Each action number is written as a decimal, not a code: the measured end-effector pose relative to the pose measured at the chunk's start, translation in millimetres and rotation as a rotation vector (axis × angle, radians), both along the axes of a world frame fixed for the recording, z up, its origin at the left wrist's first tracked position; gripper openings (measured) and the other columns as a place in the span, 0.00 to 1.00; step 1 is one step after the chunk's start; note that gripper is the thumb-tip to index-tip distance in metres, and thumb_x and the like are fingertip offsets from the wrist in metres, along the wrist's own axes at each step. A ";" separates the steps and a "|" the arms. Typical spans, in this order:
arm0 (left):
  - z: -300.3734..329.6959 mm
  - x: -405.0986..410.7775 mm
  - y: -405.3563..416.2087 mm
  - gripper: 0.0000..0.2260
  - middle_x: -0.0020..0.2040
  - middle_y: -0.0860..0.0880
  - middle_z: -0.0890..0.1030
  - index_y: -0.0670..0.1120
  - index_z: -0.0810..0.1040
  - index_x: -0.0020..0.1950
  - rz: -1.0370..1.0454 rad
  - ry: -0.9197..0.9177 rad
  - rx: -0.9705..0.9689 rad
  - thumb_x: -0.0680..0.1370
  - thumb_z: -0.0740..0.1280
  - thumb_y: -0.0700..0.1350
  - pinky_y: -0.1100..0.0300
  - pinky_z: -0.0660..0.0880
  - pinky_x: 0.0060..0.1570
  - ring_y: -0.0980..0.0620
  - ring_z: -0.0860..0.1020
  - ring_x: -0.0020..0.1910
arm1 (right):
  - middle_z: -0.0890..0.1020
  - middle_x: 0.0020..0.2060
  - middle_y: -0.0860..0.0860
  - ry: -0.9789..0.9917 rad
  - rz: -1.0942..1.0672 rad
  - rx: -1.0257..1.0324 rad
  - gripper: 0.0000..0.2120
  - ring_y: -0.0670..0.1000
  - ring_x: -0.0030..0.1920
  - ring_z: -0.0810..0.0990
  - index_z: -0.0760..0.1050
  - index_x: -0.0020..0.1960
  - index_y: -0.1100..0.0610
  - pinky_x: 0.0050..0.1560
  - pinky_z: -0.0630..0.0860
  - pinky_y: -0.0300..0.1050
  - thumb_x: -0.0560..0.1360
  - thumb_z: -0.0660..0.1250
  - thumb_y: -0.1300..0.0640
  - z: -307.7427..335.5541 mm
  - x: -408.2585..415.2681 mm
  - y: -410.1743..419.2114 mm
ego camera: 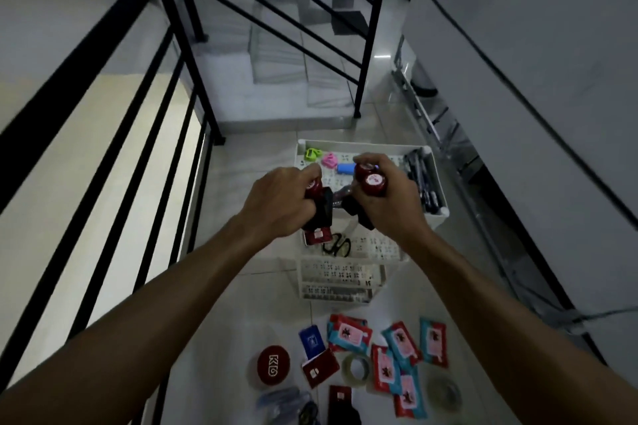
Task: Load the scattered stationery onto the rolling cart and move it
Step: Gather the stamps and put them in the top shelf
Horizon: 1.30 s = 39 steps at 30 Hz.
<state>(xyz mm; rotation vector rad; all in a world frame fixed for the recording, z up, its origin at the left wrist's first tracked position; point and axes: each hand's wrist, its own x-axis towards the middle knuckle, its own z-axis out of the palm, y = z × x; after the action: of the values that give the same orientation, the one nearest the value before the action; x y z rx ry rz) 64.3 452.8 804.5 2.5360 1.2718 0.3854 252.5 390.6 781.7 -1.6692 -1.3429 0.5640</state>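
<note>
A: Both hands are full. The left hand (276, 203) has its fingers curled round a dark red, round-capped stamp-like block with a black base (319, 198), and the right hand (386, 197) grips two more of the same red-capped blocks (367, 179), one stacked against the other. They hover just above the top tray of the white perforated plastic rolling cart (366, 148).

B: So what worries you?

A: The right hand's pair. Two pieces in one grip look loosely bundled; if the fingers ease off unevenly, one may drop beyond the hand and knock the small blue, pink and green pieces (329, 160) already lying in that tray.

B: And the left?

A: Beneath it, on the next tier down, a red box (316, 236) and black-handled scissors (336, 245) sit near the edge. A piece that misses the top tray could land there or bounce to the floor.

B: The cart itself?

A: It is on wheels, I judge, so a heavy press could nudge it. Also, plenty remains on the tiles behind the wrists: red-and-blue packets (400, 345), clear tape rolls (357, 369), a round red lid (273, 365). Stepping forward risks treading on them.
</note>
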 end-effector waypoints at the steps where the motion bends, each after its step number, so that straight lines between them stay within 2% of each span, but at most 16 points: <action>1: -4.5 6.7 8.9 0.17 0.42 0.46 0.79 0.50 0.72 0.57 0.012 0.014 0.018 0.69 0.65 0.43 0.57 0.67 0.36 0.45 0.75 0.42 | 0.80 0.47 0.40 -0.009 -0.009 0.001 0.19 0.45 0.49 0.82 0.73 0.57 0.40 0.48 0.82 0.52 0.72 0.72 0.57 -1.1 5.6 11.0; 4: -18.9 22.5 29.4 0.19 0.44 0.46 0.80 0.50 0.73 0.61 0.054 0.029 0.013 0.70 0.65 0.44 0.57 0.70 0.38 0.46 0.75 0.44 | 0.79 0.46 0.39 0.045 -0.012 -0.028 0.18 0.44 0.47 0.82 0.75 0.59 0.45 0.45 0.83 0.50 0.72 0.73 0.59 -10.6 18.6 36.0; 8: -30.4 37.9 50.6 0.14 0.40 0.46 0.80 0.47 0.75 0.54 0.157 0.016 -0.052 0.68 0.66 0.46 0.57 0.74 0.36 0.46 0.77 0.38 | 0.82 0.51 0.44 0.059 0.021 -0.071 0.18 0.44 0.48 0.82 0.75 0.59 0.45 0.46 0.82 0.43 0.72 0.74 0.58 -19.7 33.5 69.6; 11: -32.2 54.3 58.8 0.12 0.37 0.46 0.79 0.45 0.76 0.50 0.286 -0.044 -0.127 0.68 0.66 0.45 0.58 0.74 0.34 0.47 0.77 0.35 | 0.81 0.50 0.42 0.070 0.068 -0.119 0.18 0.42 0.49 0.81 0.76 0.58 0.44 0.45 0.80 0.35 0.72 0.74 0.57 -21.1 40.2 96.1; 15: -36.1 74.0 68.3 0.17 0.36 0.49 0.75 0.44 0.74 0.59 0.470 -0.031 -0.144 0.71 0.66 0.45 0.58 0.69 0.34 0.49 0.74 0.34 | 0.81 0.52 0.40 0.023 0.178 -0.139 0.19 0.43 0.53 0.81 0.77 0.58 0.43 0.51 0.80 0.40 0.71 0.75 0.58 -28.8 39.6 128.3; 17: -43.4 78.6 66.7 0.14 0.38 0.50 0.73 0.44 0.74 0.56 0.552 -0.026 -0.196 0.73 0.67 0.46 0.60 0.67 0.33 0.52 0.72 0.35 | 0.81 0.50 0.39 -0.015 0.192 -0.154 0.19 0.43 0.52 0.81 0.76 0.57 0.41 0.52 0.81 0.45 0.71 0.75 0.57 -36.1 34.7 140.8; 21: -57.6 78.7 57.0 0.17 0.46 0.46 0.77 0.45 0.73 0.57 0.617 -0.045 -0.302 0.72 0.69 0.48 0.58 0.76 0.37 0.50 0.77 0.40 | 0.80 0.47 0.39 -0.040 0.132 -0.160 0.21 0.45 0.49 0.81 0.74 0.58 0.39 0.49 0.81 0.52 0.70 0.74 0.56 -49.9 20.0 155.4; 25: -53.5 71.9 64.5 0.18 0.48 0.45 0.78 0.45 0.72 0.56 0.583 -0.044 -0.462 0.69 0.70 0.49 0.54 0.80 0.43 0.47 0.79 0.43 | 0.81 0.48 0.40 -0.049 0.129 -0.147 0.21 0.46 0.49 0.81 0.73 0.59 0.40 0.49 0.81 0.53 0.70 0.74 0.55 -59.3 11.2 163.9; 29: -44.6 61.7 77.4 0.23 0.50 0.46 0.78 0.46 0.72 0.59 0.497 -0.018 -0.652 0.67 0.70 0.51 0.52 0.82 0.41 0.47 0.80 0.42 | 0.82 0.49 0.43 -0.066 0.087 -0.157 0.21 0.47 0.49 0.81 0.73 0.61 0.42 0.49 0.80 0.52 0.71 0.74 0.53 -63.3 7.7 167.6; 31: -36.8 53.1 83.2 0.26 0.53 0.47 0.78 0.48 0.70 0.62 0.426 0.016 -0.790 0.68 0.73 0.53 0.55 0.82 0.39 0.49 0.81 0.41 | 0.83 0.50 0.42 -0.089 0.065 -0.171 0.21 0.46 0.49 0.81 0.72 0.62 0.41 0.49 0.80 0.49 0.71 0.74 0.51 -63.4 4.8 168.4; 33: -27.0 43.4 90.4 0.29 0.56 0.47 0.79 0.51 0.68 0.65 0.335 0.075 -0.923 0.69 0.74 0.57 0.57 0.81 0.36 0.49 0.81 0.43 | 0.83 0.48 0.42 -0.092 0.035 -0.173 0.20 0.47 0.49 0.81 0.72 0.61 0.41 0.48 0.79 0.48 0.71 0.74 0.49 -63.4 0.8 170.1; 34: -22.8 38.9 94.8 0.28 0.57 0.48 0.79 0.51 0.68 0.66 0.290 0.106 -0.955 0.71 0.71 0.60 0.57 0.79 0.37 0.49 0.81 0.45 | 0.83 0.48 0.42 -0.093 0.026 -0.167 0.20 0.47 0.48 0.81 0.72 0.61 0.41 0.48 0.79 0.47 0.71 0.73 0.47 -63.8 -1.6 171.3; 36: -19.6 31.7 102.5 0.25 0.60 0.48 0.77 0.51 0.68 0.68 0.273 0.071 -0.941 0.77 0.61 0.64 0.56 0.76 0.42 0.47 0.79 0.52 | 0.83 0.48 0.42 -0.094 0.017 -0.157 0.21 0.46 0.48 0.81 0.71 0.61 0.41 0.47 0.78 0.47 0.71 0.73 0.44 -62.9 -6.5 173.2; 39: -26.2 27.4 111.9 0.18 0.65 0.47 0.76 0.48 0.70 0.68 0.315 -0.091 -0.750 0.82 0.56 0.55 0.49 0.75 0.55 0.47 0.76 0.59 | 0.82 0.47 0.42 -0.089 0.014 -0.166 0.23 0.46 0.48 0.80 0.70 0.60 0.41 0.46 0.77 0.46 0.69 0.73 0.40 -61.7 -12.0 177.2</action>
<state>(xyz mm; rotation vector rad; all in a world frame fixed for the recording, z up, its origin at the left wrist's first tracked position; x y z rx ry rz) 91.6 564.8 778.3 1.6860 1.4377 0.0540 240.5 567.8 720.0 -1.8387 -1.4040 0.6302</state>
